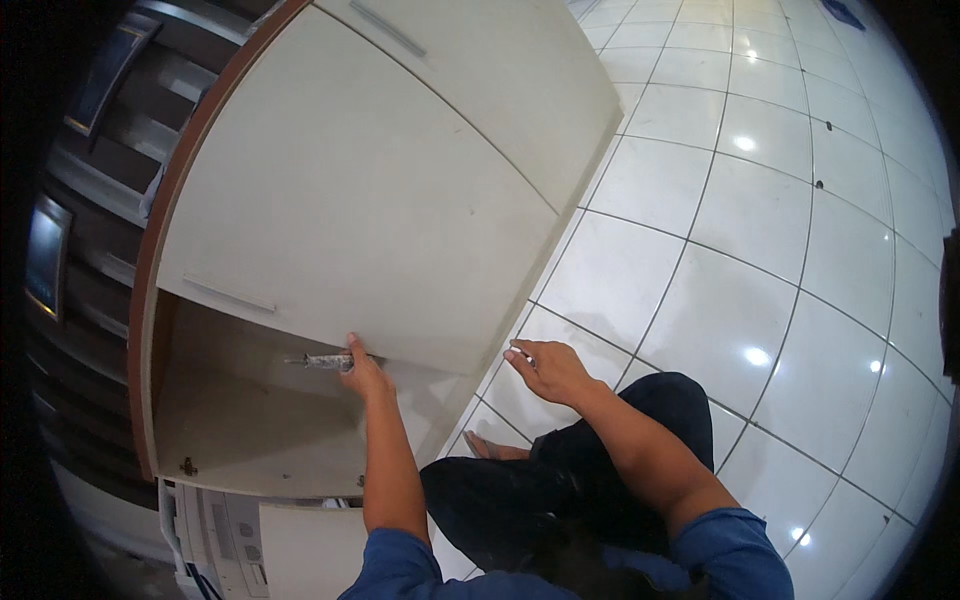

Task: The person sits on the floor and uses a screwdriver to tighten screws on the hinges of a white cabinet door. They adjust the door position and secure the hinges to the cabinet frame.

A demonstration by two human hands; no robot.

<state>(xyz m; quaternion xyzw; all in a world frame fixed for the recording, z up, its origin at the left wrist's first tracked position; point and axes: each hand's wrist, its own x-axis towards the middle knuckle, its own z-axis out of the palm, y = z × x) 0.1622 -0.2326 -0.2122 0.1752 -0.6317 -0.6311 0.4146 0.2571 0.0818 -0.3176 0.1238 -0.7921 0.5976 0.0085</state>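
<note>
Left hand (362, 372) gripping screwdriver (322, 361), right hand (548, 370) loosely curled

Packages, labels, signs: none legible as such in view.

Screens: two dark, glossy rectangular panels (47, 255) with pale frames stand at the far left rim of the picture, one above the other (108, 62), beside the cabinet's (330, 190) brown edge. Whether they are screens or glazed fronts cannot be told; both appear bluish-black and bent by the lens.
</note>
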